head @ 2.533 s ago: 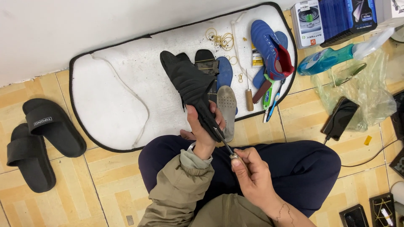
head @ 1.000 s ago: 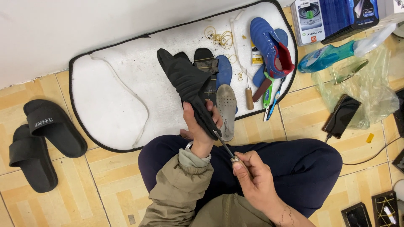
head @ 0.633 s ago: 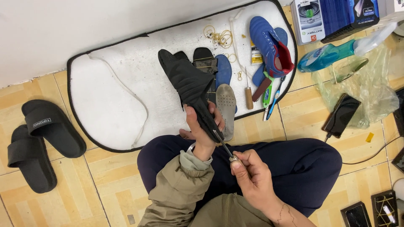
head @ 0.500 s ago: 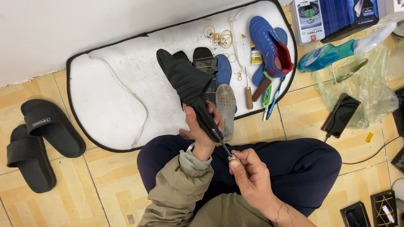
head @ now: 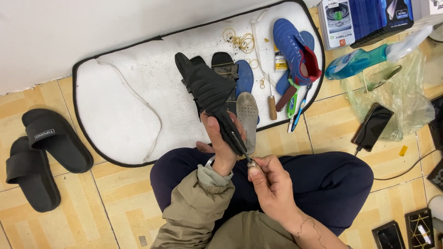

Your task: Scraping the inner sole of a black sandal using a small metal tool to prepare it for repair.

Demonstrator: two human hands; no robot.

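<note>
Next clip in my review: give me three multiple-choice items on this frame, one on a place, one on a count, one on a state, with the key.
1. Where is the blue sports shoe?
A. on the white mat
B. on the person's lap
C. beside the slippers

2. How many black slippers lie on the tiled floor at the left?
A. one
B. two
C. four

3. How is the black shoe placed?
A. lying flat on the mat
B. gripped in the left hand
C. hanging from the wall

Key: 1 A, it rests at the right end of the white mat. 2 B, a pair lies side by side. 3 B, the left hand grips it while the right hand holds a thin tool to it.
</note>
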